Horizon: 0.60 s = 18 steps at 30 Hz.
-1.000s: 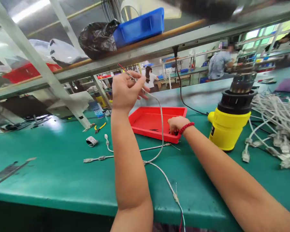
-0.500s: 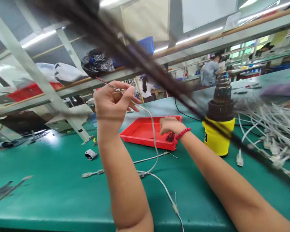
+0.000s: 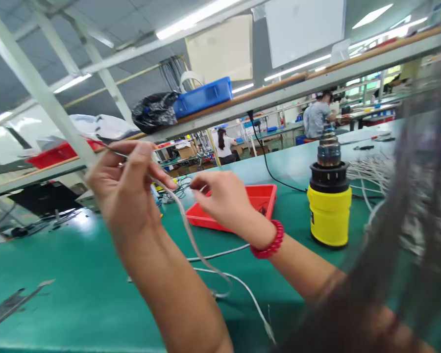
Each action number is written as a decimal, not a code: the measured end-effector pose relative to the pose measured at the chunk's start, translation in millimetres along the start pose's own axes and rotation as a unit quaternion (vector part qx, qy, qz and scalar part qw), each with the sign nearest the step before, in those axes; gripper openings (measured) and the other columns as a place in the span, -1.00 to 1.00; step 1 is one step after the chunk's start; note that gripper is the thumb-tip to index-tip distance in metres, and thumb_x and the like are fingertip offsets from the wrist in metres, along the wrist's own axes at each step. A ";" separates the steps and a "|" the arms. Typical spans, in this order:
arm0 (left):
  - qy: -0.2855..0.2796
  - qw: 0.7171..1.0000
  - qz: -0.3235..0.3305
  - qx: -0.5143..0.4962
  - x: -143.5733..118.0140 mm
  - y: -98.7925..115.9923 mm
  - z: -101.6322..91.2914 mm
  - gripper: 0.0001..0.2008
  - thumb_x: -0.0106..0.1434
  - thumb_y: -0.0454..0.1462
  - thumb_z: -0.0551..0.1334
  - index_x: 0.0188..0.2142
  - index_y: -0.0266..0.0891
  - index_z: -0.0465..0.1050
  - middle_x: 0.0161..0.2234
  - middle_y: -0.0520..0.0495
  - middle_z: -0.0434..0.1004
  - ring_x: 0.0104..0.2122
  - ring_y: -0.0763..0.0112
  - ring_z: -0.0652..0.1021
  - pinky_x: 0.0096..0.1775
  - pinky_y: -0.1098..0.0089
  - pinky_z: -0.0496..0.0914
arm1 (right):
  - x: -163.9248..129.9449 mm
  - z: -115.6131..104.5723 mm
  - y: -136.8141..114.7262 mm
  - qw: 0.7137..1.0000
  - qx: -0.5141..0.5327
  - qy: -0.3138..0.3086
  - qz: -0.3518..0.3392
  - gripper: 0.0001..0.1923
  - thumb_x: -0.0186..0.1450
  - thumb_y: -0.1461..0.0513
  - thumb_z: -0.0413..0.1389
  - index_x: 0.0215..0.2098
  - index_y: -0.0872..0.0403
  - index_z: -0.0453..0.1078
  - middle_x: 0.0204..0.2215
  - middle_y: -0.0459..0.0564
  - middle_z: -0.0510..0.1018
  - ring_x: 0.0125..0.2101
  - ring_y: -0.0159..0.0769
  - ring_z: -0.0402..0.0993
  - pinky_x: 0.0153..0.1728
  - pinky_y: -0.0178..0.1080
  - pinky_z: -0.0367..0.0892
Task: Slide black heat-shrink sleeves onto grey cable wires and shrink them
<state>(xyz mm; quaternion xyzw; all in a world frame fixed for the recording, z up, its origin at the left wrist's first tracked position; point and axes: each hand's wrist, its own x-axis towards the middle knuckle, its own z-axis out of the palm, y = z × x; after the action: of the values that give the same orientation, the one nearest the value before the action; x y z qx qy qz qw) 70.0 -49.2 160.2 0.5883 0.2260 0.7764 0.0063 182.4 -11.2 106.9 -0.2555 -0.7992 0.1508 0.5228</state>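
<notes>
My left hand (image 3: 128,191), raised at left of centre, pinches a white cable (image 3: 186,223) near its end. A thin dark wire sticks out past the fingers, and the cable droops to the bench. Close beside it, my right hand (image 3: 226,198), with a red beaded bracelet (image 3: 275,240) at the wrist, has thumb and fingertips drawn together. Whatever they hold is too small to make out. Behind that hand is a red tray (image 3: 270,193) with small dark pieces in its right corner. Another white cable (image 3: 242,284) lies on the green bench below.
A yellow heat gun (image 3: 330,215) stands nozzle up, right of the tray. Many white cables (image 3: 367,171) are heaped at right. Overhead, a shelf carries a blue bin (image 3: 206,98) and a black bag (image 3: 154,110). Blurred dark strands cross the right side. Two people sit farther back.
My right hand has come out of the red tray and moved left towards my left hand. The left hand, still pinching the cable, has shifted left and closer to the camera.
</notes>
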 end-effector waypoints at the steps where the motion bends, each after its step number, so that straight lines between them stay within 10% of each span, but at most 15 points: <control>1: -0.012 1.000 -0.022 -0.006 -0.3 0.4 -0.4 -0.87 0.07 -0.25 0.42 -0.48 -0.20 0.50 -0.72 0.17 0.38 -0.78 0.60 0.35 -0.77 0.53 0.25 | 5.0 -5.3 3.6 0.993 0.111 0.032 0.014 -0.92 0.22 0.28 0.12 -0.38 0.06 0.48 -0.40 -0.08 0.62 -0.35 -0.32 0.55 -0.34 -0.30 0.38; 4: -0.039 0.998 -0.055 -0.007 -2.4 -0.6 2.5 -0.80 0.03 -0.21 0.44 -0.49 -0.20 0.46 -0.72 0.16 0.41 -0.78 0.57 0.39 -0.75 0.57 0.30 | 15.3 -21.0 5.8 0.906 0.401 0.124 0.053 -0.90 0.12 0.20 0.26 -0.42 0.07 0.49 -0.44 -0.09 0.61 -0.39 -0.34 0.58 -0.42 -0.34 0.43; 9: -0.079 0.995 -0.067 0.009 -8.4 -0.8 13.1 -0.79 0.12 -0.21 0.39 -0.47 -0.23 0.40 -0.73 0.14 0.42 -0.76 0.51 0.45 -0.70 0.57 0.33 | 9.2 -33.8 -10.0 0.799 0.554 0.204 0.114 -0.86 0.02 0.22 0.34 -0.46 0.05 0.51 -0.40 -0.09 0.62 -0.36 -0.32 0.60 -0.44 -0.35 0.46; 18: -0.110 0.992 0.008 -0.062 -15.1 -3.7 21.9 -0.77 0.11 -0.26 0.40 -0.46 -0.22 0.33 -0.67 0.15 0.46 -0.76 0.48 0.47 -0.71 0.53 0.37 | 1.7 -36.3 -22.5 0.759 0.627 0.147 0.101 -0.90 0.08 0.22 0.34 -0.41 0.01 0.55 -0.34 -0.14 0.64 -0.30 -0.45 0.59 -0.37 -0.49 0.47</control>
<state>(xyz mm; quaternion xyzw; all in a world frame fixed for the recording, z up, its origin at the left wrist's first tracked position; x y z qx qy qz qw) 93.7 -42.4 149.6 0.6701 0.1706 0.7198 0.0611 209.3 -29.8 134.4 0.0308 -0.4090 0.6304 0.6591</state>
